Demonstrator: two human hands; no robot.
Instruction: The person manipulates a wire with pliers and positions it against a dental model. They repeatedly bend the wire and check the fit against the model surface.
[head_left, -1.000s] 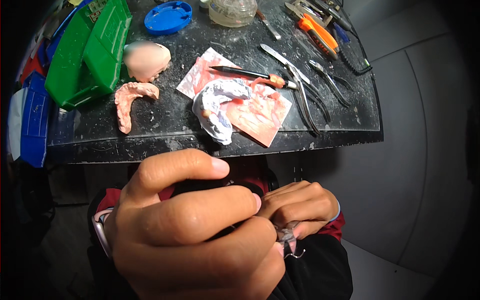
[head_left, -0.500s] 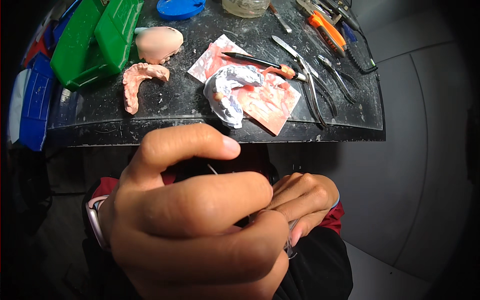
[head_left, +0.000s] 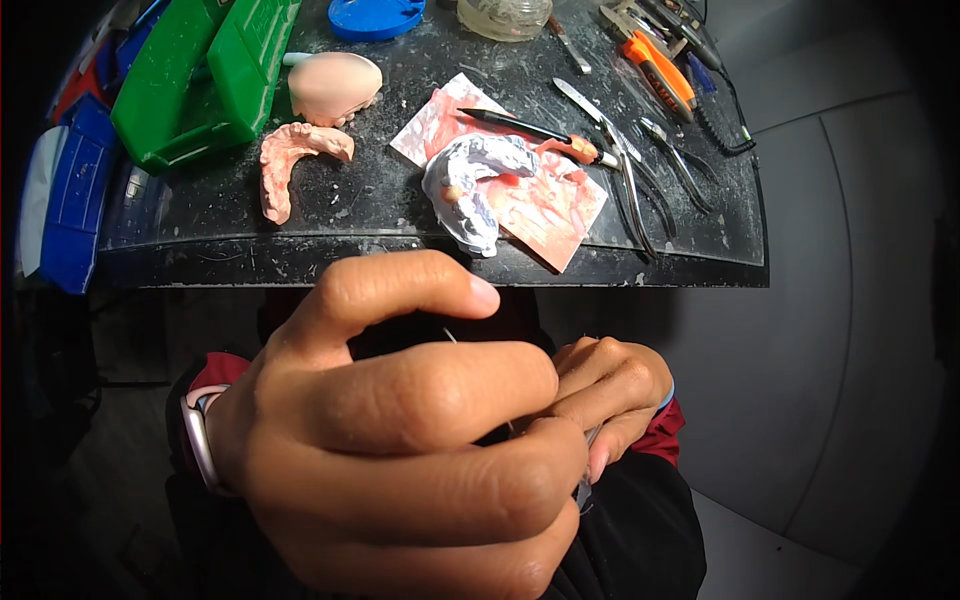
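My left hand fills the lower middle of the view, close to the camera, with its fingers curled and the thumb stretched across the top. A thin wire shows between the thumb and the fingers. My right hand is tucked just behind it to the right, fingers closed. From under them sticks the tip of a small metal tool. Both hands touch, held over my lap below the bench edge. What sits between the palms is hidden.
The dark worktop carries a pink dental cast, a grey-white cast on a red card, a green box, a blue lid, a glass jar, pliers and an orange-handled tool.
My left hand has come closer to the camera and looks larger, with the thumb stretched further. The bench has slid slightly up in view. The right hand has stayed nearly in place.
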